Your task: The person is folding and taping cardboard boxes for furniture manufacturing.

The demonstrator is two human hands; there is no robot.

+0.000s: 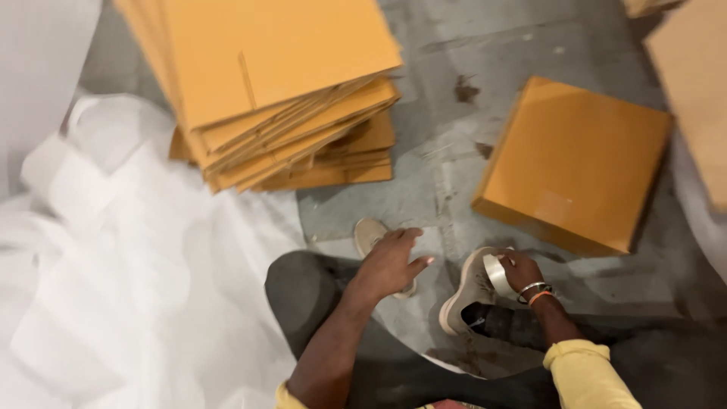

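Down on the grey concrete floor [424, 174] by my pale shoes, my right hand [522, 271] grips a clear tape roll [496, 274], my left hand [390, 265] hovers open and empty, seemingly between boxes.

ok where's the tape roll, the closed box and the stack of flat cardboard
tape roll [496, 273], head view, on the curved outer band, in the right hand [522, 271]
closed box [575, 163], head view, middle of its top face
stack of flat cardboard [280, 53], head view, on the top sheet
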